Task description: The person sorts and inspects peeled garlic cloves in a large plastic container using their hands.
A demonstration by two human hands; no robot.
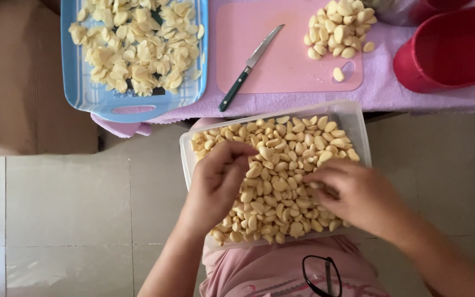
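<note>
A clear plastic tub [358, 124] full of peeled garlic cloves [287, 165] rests on my lap. My left hand [218, 184] lies in the tub's left half, fingers curled down among the cloves. My right hand [355, 195] reaches in from the right, fingertips pinched together on the cloves near the middle. Whether either hand grips a clove is hidden by the fingers.
On the purple cloth [391, 82] ahead lie a pink cutting board [287, 60] with a dark-handled knife [248, 69] and a pile of whole cloves [339, 27]. A blue tray [83, 93] of sliced garlic sits left, a red bowl [452, 49] right. Glasses [322, 275] hang at my shirt. Tiled floor lies below.
</note>
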